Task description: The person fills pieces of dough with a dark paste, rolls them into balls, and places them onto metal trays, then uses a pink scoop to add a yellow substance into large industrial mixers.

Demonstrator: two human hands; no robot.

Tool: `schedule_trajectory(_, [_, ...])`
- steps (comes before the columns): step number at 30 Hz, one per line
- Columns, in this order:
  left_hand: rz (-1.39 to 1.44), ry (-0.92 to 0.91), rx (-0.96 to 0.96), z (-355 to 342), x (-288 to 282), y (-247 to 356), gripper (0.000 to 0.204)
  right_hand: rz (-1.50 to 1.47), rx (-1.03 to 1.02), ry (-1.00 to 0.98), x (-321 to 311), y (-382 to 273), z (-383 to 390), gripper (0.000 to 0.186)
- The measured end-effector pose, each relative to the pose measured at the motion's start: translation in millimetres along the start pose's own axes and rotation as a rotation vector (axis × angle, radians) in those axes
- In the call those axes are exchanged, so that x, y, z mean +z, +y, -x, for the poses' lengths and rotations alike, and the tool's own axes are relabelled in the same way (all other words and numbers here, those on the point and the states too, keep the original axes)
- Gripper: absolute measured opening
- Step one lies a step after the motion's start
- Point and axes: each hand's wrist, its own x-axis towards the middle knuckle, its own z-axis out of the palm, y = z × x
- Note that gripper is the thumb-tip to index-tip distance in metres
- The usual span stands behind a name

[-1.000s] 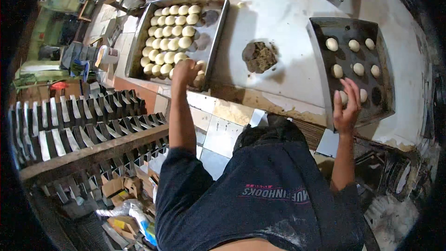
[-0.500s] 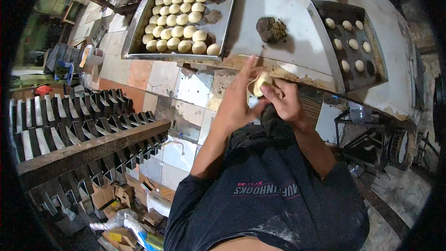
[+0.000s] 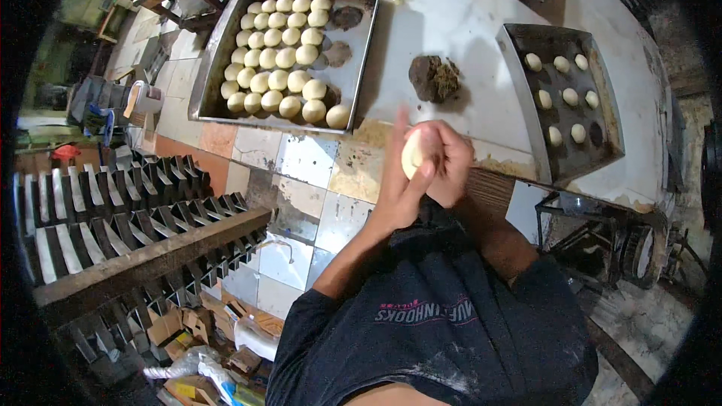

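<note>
- We hold one pale dough ball (image 3: pixel 413 156) between both hands, just short of the near edge of the tabletop (image 3: pixel 451 22).
- Our left hand (image 3: pixel 397 180) lies flat against the ball's left side with fingers stretched up and away from us; our right hand (image 3: pixel 450 162) curls closed over its right side, so the ball is cupped from both sides.
- The ball is round, with no long axis that we can tell.
- The dark lump of filling (image 3: pixel 434 77) sits straight ahead of the hands, near, and about equally close to either.
- The full tray of dough balls (image 3: pixel 362 53) lies ahead and to the left, nearer our left hand.
- The dark tray with few balls (image 3: pixel 526 98) lies ahead and to the right, nearer our right hand.
</note>
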Motion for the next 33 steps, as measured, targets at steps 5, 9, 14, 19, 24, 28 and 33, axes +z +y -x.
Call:
schedule_trajectory(5, [-0.032,-0.016,-0.252,-63.3,20.9,-21.2,0.040,0.458,-0.112,-0.216,-18.9,75.4,-78.0,0.032])
schedule_trajectory(9, [0.627,0.117,-0.706,-92.7,18.3,-43.7,0.029,0.313,0.156,-0.294,-58.8,114.1,-118.2,0.022])
schedule_trajectory(14, [0.665,0.103,-0.601,-113.8,43.7,-63.3,0.035,0.703,-0.006,-0.302,-93.3,183.9,-142.9,0.026])
schedule_trajectory(19, [0.513,0.116,-0.587,-130.7,33.1,-72.9,0.044,0.774,0.273,-0.773,-93.3,177.4,-165.9,0.031])
schedule_trajectory(24, [0.556,0.088,-0.609,-149.2,37.9,-73.5,0.039,0.722,0.075,-0.675,-94.9,197.1,-165.2,0.012])
schedule_trajectory(28, [0.434,0.049,-0.615,-149.0,40.9,-81.4,0.044,0.017,0.672,-0.394,-131.1,203.6,-170.7,0.022])
schedule_trajectory(33, [0.398,0.057,-0.639,-141.4,57.7,-96.2,0.040,-0.693,0.900,-0.254,-134.0,155.3,-153.4,0.024])
